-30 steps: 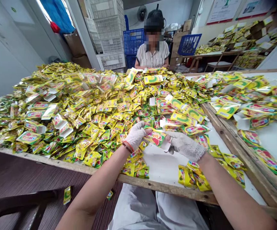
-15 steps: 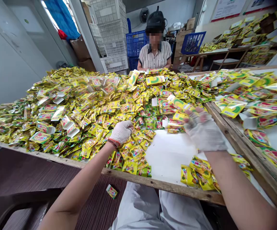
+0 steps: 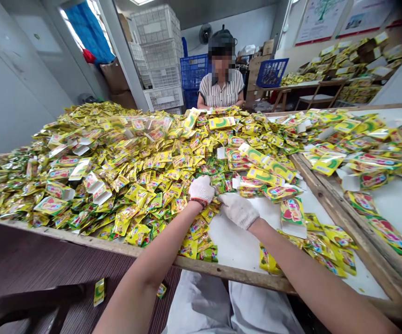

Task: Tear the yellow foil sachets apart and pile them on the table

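Well, the left hand (image 3: 202, 189) and right hand (image 3: 238, 211) sit half-curled by small packets (image 3: 198, 227) on the surface (image 3: 236, 250); I can't tell what they hold. Packets look light, soft, slippery: pinch an edge.

Your gloved left hand (image 3: 202, 189) is among heaped yellow packets (image 3: 145, 162), your gloved right hand (image 3: 239, 211) just beside it. White worktop (image 3: 236, 248) shows nearer you than the right hand; a carton (image 3: 292, 213) lies to that hand's right.
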{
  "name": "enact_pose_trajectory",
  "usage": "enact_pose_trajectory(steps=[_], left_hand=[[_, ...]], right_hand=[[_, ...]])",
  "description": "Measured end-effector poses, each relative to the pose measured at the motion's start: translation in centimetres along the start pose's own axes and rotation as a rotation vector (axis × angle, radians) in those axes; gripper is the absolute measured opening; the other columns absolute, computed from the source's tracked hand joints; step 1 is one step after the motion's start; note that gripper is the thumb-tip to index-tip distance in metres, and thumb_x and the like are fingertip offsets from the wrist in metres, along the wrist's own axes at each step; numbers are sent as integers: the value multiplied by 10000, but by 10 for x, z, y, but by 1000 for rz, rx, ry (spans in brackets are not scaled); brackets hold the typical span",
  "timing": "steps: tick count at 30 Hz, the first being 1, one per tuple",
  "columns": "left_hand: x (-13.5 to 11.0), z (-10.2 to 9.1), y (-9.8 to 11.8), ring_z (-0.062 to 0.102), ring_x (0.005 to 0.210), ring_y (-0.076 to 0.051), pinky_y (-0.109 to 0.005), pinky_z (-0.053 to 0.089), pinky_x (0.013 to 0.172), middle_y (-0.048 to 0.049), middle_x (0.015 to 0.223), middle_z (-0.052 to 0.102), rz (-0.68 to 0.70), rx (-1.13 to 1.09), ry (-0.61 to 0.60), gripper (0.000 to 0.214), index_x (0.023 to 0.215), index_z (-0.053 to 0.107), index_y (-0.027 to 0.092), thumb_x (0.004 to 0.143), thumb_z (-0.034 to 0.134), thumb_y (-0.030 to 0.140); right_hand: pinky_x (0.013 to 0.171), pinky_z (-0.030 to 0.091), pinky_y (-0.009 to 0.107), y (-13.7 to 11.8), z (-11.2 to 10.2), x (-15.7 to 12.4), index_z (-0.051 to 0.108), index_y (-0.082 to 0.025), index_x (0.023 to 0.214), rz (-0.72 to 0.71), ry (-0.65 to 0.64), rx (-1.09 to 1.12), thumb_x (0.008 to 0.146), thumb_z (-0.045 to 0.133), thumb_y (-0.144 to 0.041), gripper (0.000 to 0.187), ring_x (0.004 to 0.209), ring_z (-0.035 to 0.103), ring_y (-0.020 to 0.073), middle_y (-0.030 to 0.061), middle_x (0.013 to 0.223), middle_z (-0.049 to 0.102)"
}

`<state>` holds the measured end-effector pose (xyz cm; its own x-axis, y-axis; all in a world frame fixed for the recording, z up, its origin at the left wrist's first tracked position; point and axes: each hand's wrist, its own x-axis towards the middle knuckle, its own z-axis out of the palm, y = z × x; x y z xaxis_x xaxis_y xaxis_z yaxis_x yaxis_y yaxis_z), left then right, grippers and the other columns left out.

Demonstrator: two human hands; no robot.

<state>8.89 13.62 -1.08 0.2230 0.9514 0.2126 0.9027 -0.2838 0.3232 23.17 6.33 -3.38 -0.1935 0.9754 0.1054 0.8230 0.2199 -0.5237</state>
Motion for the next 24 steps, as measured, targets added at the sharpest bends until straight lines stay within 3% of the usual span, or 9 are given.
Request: enact_pose_trajectory(steps=[4,8,13,15,18,20,24], left_hand=[[-4,6,-8,609,895,-189,-283,454,748,-58,964,668,41,-64,38,131,895,604,215,879,491,278],[-5,2,-6,595,963,-170,-273,459,831,-61,1059,660,158,-102,19,210,1036,597,207,906,432,224],[2,9,17,590,1023,-247,-353,431,922,-79,1038,666,267,-115,-86,265,958,650,207,699,647,152],[2,11,19,597,962,-262,-372,440,878,-89,953,665,238,-137,-90,211,869,647,189,662,668,156],[-1,9,11,585,843,-211,-326,449,777,-52,840,638,172,-215,-51,57,778,606,197,743,615,240],[-4,8,5,547,726,-159,-276,438,688,-11,731,588,76,-427,-29,102,742,563,199,795,565,286],[-11,10,4,456,549,-92,-208,399,549,47,593,489,-65,-857,-57,190,724,500,191,816,544,351]], right_hand=[[814,445,270,15,-16,-5,631,-183,856,149,104,103,857,494,-211,140,886,628,188,84,910,698],[555,453,224,27,-36,-3,548,-187,796,338,119,308,886,465,-241,135,590,617,138,17,620,635],[414,397,166,26,-49,-4,485,-194,806,462,149,511,889,444,-164,98,517,614,106,-9,559,607],[410,406,158,23,-50,-6,487,-189,810,473,152,587,883,463,-154,85,486,592,86,-3,602,635],[413,420,154,19,-49,-9,494,-187,821,453,148,779,880,491,-163,63,479,583,78,2,636,654],[409,419,155,17,-48,-10,498,-189,823,432,131,862,868,518,-169,54,479,581,80,-1,635,654],[386,394,153,14,-45,-9,512,-185,797,435,79,786,844,547,-184,59,436,550,76,-6,597,648]])
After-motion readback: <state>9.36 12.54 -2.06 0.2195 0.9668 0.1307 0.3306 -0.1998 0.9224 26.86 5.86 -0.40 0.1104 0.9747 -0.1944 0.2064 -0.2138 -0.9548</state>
